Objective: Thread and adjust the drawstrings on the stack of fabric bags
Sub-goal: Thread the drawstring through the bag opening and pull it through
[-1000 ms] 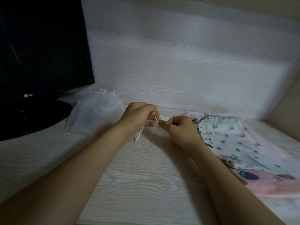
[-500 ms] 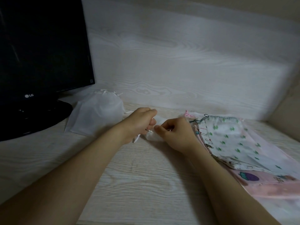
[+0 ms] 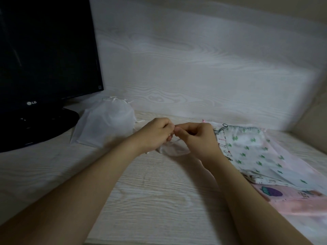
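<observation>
One monitor [image 3: 46, 50] left; printed bags [image 3: 251, 152] beside right hand [image 3: 198, 137].

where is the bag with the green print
In the head view, the green-print bag lies atop the stack of bags on the right, just right of the right hand.

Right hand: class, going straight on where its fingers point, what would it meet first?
Probably the left hand, fingertip to fingertip with the right hand above the small white fabric bag; depth is unclear.

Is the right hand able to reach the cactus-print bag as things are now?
Probably yes: the cactus-print bag lies just beside the right hand, nothing between, though that hand pinches a drawstring.
</observation>
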Tool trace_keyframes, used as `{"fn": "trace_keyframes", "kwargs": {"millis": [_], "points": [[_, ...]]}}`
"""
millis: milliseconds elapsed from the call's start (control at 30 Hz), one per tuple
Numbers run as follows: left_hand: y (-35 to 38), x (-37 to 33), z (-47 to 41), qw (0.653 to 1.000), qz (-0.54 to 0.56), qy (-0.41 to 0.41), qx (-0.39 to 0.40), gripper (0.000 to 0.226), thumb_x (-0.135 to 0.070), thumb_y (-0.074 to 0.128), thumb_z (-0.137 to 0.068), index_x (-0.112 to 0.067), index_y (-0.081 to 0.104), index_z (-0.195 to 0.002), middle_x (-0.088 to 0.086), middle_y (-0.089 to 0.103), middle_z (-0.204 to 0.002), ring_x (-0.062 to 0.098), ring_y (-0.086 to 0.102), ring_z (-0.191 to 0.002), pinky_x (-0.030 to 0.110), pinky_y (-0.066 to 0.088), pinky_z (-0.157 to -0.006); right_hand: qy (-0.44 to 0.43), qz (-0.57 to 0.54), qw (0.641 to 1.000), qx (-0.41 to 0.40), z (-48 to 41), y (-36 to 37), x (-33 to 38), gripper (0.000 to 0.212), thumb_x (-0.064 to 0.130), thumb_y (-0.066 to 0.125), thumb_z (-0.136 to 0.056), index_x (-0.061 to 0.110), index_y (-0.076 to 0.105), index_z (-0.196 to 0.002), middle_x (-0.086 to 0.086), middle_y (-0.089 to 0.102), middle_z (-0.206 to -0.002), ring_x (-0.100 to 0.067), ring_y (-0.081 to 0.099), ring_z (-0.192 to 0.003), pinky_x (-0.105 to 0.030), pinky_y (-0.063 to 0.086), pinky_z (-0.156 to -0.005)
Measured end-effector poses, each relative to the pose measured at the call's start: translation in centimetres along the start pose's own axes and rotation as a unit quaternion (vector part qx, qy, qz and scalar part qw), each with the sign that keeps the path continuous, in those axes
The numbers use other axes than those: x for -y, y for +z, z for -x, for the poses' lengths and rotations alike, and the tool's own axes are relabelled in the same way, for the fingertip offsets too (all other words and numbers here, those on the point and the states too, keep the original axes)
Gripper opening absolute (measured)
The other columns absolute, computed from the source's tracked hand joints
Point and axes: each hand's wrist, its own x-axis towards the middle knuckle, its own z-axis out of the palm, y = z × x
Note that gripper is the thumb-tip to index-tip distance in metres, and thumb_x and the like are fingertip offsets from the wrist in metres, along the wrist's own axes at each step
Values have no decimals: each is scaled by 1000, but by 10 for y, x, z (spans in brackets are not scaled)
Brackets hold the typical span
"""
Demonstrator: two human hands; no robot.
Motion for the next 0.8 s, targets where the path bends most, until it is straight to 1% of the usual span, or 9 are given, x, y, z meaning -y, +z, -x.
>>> {"fn": "trace_keyframes", "kwargs": {"millis": [100, 233, 300, 367, 433, 567, 633, 700, 800], "points": [[-1, -1, 0, 1000, 3, -10, 3, 32, -32, 49, -109, -16, 66, -88, -4, 64, -78, 11, 58, -72, 30, 49, -69, 13, 14, 1000, -6, 0, 0, 0, 15, 9, 75, -93, 16, 81, -81, 1, 78, -75, -8, 70, -69, -22, 55, -65], [-1, -2, 1, 1000, -4, -15, 8, 27, -27, 48, -107, -19, 62, -86, -4, 64, -78, 9, 56, -71, 27, 46, -67, 39, 21, 999, -12, 0, 0, -1, 13, 13, 74, -91, 12, 79, -79, -13, 75, -76, -13, 63, -64, -28, 50, -61], [-1, -2, 1, 1000, -6, -19, 12, 24, -27, 46, -107, -20, 60, -89, -5, 64, -81, 9, 55, -72, 27, 45, -68, 40, 35, 999, -10, 0, 2, -1, 14, 15, 71, -91, 12, 77, -79, -14, 71, -72, -11, 58, -60, -29, 47, -59], [0, -2, 1, 1000, 2, -23, 19, 22, -28, 46, -108, -21, 60, -92, -4, 64, -82, 10, 55, -72, 30, 46, -72, 40, 42, 998, -4, 0, 4, -2, 16, 14, 65, -93, 8, 74, -80, -2, 60, -59, -6, 50, -54, -24, 41, -53], [1, -2, 1, 999, 12, -23, 28, 21, -29, 47, -109, -21, 60, -95, -4, 64, -81, 10, 55, -72, 33, 47, -73, 43, 44, 998, 4, -1, 5, -3, 20, 14, 59, -96, 7, 68, -79, 13, 51, -55, -2, 43, -50, -20, 37, -51], [-1, 1, 1, 999, 17, -22, 42, 18, -34, 53, -108, -23, 61, -96, -6, 66, -78, 12, 59, -73, 41, 45, -70, 32, 76, 997, 12, -2, 8, -3, 24, 19, 50, -100, 17, 60, -78, 18, 50, -56, 1, 43, -52, -21, 38, -54], [-3, 0, 2, 999, 21, -9, 47, 17, -27, 55, -109, -20, 62, -95, -3, 65, -77, 9, 59, -68, 28, 46, -65, 18, 93, 995, 9, -3, 8, -4, 23, 19, 48, -100, 14, 61, -82, 14, 56, -68, 0, 46, -58, -24, 41, -58], [-5, -4, 5, 998, 27, -2, 52, 16, -17, 56, -110, -12, 64, -97, 1, 64, -77, 2, 57, -59, 13, 42, -52, 16, 91, 996, 4, -3, 8, -5, 21, 19, 48, -100, 12, 62, -86, 10, 59, -76, -1, 49, -63, -25, 43, -62], [-8, -4, 6, 998, 26, 3, 64, 15, -17, 61, -108, -7, 72, -103, 2, 70, -77, 3, 60, -58, 17, 41, -48, 19, 77, 997, -6, -4, 8, -7, 19, 17, 46, -100, 13, 59, -87, 6, 63, -81, -7, 52, -70, -31, 45, -68]]}}
